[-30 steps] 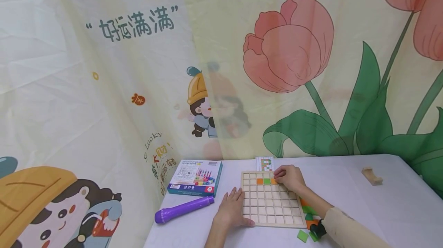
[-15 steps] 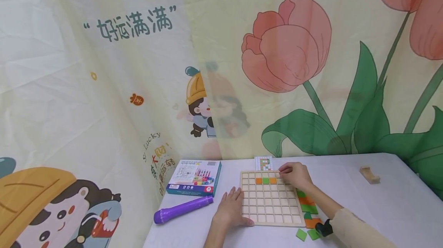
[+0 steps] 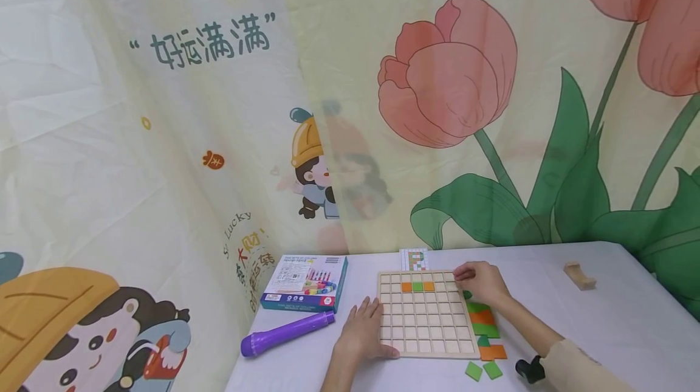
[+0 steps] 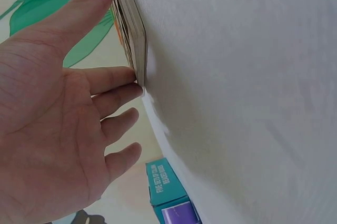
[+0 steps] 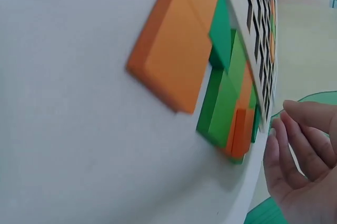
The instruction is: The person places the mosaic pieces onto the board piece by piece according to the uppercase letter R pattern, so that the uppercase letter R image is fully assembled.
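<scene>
Hands [image 3: 362, 330] [image 3: 481, 282] at board [image 3: 429, 321], white tabletop [image 3: 607, 325], tulip backdrop [image 3: 339, 45]

Box [image 3: 304, 282] fine print illegibly small, grid board [image 5: 239, 13] cropped in right wrist view

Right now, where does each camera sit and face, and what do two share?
Head: on the head, facing forward and down at the board; left hand and right hand show.
Left wrist: on that wrist, facing the board's edge; left hand shows.
Right wrist: on that wrist, facing tiles; right hand shows.
Head and right wrist share tiles and board.
</scene>
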### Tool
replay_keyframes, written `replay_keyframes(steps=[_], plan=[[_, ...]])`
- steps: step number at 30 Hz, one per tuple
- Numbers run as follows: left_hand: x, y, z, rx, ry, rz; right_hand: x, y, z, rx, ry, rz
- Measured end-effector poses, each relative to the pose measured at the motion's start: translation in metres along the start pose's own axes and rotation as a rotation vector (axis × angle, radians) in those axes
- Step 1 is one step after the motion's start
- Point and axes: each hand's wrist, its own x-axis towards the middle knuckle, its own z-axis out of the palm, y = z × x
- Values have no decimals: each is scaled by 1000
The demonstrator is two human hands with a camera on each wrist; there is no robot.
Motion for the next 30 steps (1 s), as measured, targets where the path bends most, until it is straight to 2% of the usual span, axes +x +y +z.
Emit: replay_keyframes(steps=[10, 24, 30], plan=[[-1, 0, 0, -4, -2, 2, -9, 10, -10, -74, -96, 45], [0, -1, 1, 0, -6, 7, -13, 16, -11, -60, -95, 19], [1, -1, 0, -4, -7, 7, -12, 18, -14, -18, -99, 28]])
